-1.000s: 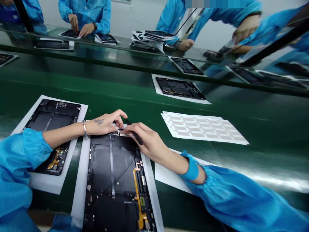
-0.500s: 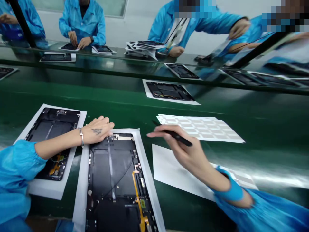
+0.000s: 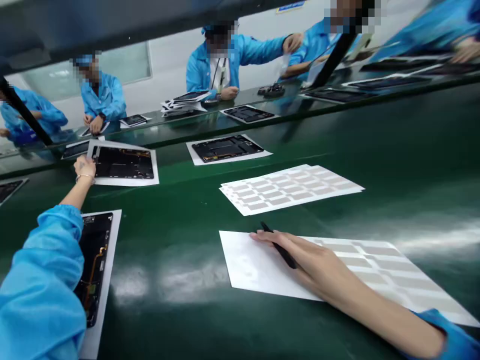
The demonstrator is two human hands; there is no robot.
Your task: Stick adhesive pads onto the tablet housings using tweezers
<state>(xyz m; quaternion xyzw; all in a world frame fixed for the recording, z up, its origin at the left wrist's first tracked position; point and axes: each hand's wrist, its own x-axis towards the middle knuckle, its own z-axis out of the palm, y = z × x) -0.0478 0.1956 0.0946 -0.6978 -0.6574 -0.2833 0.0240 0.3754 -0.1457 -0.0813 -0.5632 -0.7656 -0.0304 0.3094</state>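
At the far left, my left hand (image 3: 84, 169) grips the left edge of an opened tablet housing (image 3: 123, 162) on a white sheet; its fingertips are partly hidden. A second tablet housing (image 3: 95, 265), with an orange flex cable, lies on white paper beside my left sleeve, which covers part of it. My right hand (image 3: 300, 255) is closed around a slim black pointed tool (image 3: 282, 252), held like a pen. It is over a label sheet (image 3: 247, 265), blank white at the left and bearing grey rectangular labels at the right.
A stack of label sheets (image 3: 288, 187) lies beyond my right hand. Another tablet housing (image 3: 225, 148) on paper is near the belt's far side. Behind a raised ledge (image 3: 168, 137), people in blue work jackets sit with more housings. A dark beam (image 3: 112, 22) crosses above.
My left hand has carried the near tablet housing and its paper forward and left, turning it sideways. My right hand stays closed on the black tool, now over the label sheet. The view has tilted.
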